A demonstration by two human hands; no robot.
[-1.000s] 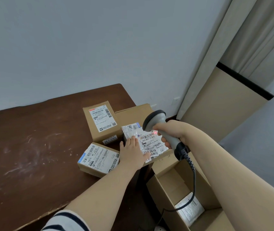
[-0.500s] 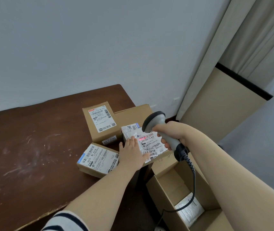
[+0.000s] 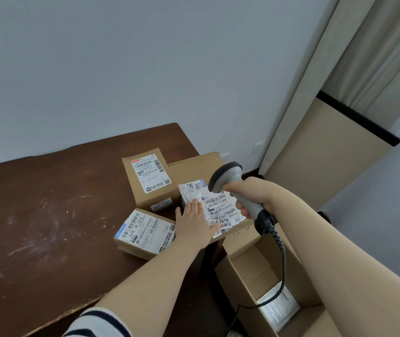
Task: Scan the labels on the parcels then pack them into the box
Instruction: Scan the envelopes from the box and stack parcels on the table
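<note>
Right hand grips the scanner over the labelled parcel, while the left hand lies flat, fingers spread, on its near-left edge.

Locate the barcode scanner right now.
Head view, right of centre: barcode scanner in the right hand, over the labelled parcel at the table corner.

The left part of the dark table is free for passing, while three parcels crowd its right edge above the open box.
</note>
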